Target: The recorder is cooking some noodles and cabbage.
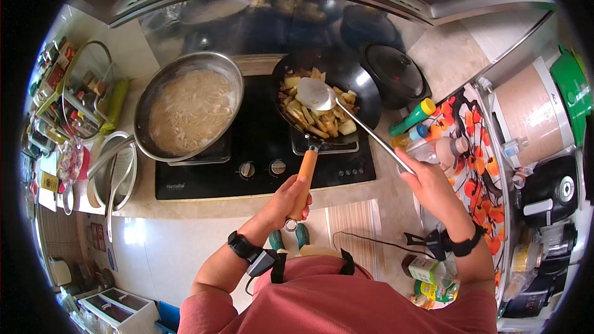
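Observation:
My left hand (pixel 288 198) is wrapped around the wooden handle (pixel 306 164) of a dark wok (pixel 362 97) on the right burner. Cut pieces of pale vegetable (pixel 320 123), some browned, lie in the wok with small bits among them. In my right hand (pixel 429 185) is the long shaft of a metal wok spatula (pixel 318 95), its rounded blade over the food. The blade covers part of the pieces, and whether it touches them I cannot tell. A steel pan (pixel 143 137) holding noodles in cloudy liquid (pixel 190 111) occupies the left burner.
The black gas hob (pixel 260 120) has two knobs at its front. A lidded black pot (pixel 399 76) stands against the wok's right side. Bottles (pixel 413 118) line the counter at right. Further left are a metal colander (pixel 121 167) with a ladle and a glass lid (pixel 86 90).

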Demonstrator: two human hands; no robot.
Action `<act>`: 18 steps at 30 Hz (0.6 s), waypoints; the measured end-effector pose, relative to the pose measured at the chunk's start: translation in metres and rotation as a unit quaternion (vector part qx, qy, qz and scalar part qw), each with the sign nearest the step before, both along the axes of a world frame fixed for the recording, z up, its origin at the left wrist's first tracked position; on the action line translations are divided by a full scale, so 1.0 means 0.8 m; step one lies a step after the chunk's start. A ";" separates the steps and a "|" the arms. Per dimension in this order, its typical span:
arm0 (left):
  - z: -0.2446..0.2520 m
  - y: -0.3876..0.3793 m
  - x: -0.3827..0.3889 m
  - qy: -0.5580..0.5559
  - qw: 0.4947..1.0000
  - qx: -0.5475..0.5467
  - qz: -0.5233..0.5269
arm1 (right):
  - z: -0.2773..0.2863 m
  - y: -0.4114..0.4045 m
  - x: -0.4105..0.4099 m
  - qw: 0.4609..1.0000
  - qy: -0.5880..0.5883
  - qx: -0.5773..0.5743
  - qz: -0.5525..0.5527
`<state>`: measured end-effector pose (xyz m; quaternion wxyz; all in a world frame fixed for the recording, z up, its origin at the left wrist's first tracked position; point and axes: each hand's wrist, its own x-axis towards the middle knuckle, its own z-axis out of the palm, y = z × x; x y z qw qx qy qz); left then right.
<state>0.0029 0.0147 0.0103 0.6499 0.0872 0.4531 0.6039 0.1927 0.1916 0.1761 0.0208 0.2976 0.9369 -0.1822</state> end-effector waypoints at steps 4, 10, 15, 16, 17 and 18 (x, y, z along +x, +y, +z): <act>0.001 -0.004 -0.001 0.002 1.000 -0.004 0.004 | 0.018 -0.020 0.012 0.999 0.030 -0.024 0.000; 0.006 -0.001 0.001 0.001 1.000 -0.002 0.006 | -0.005 -0.013 0.006 0.999 -0.020 0.016 0.037; 0.004 -0.002 0.000 0.007 1.000 -0.017 0.004 | -0.035 -0.005 -0.025 0.990 -0.060 0.123 0.037; 0.003 -0.002 -0.001 0.008 1.000 -0.016 0.001 | -0.037 -0.004 -0.030 0.983 -0.055 0.168 0.048; 0.002 -0.002 -0.001 0.006 1.000 -0.013 0.000 | -0.037 -0.002 -0.032 0.983 -0.056 0.169 0.045; 0.001 -0.001 -0.002 0.005 1.000 -0.010 0.001 | -0.037 0.001 -0.035 0.979 -0.063 0.192 0.039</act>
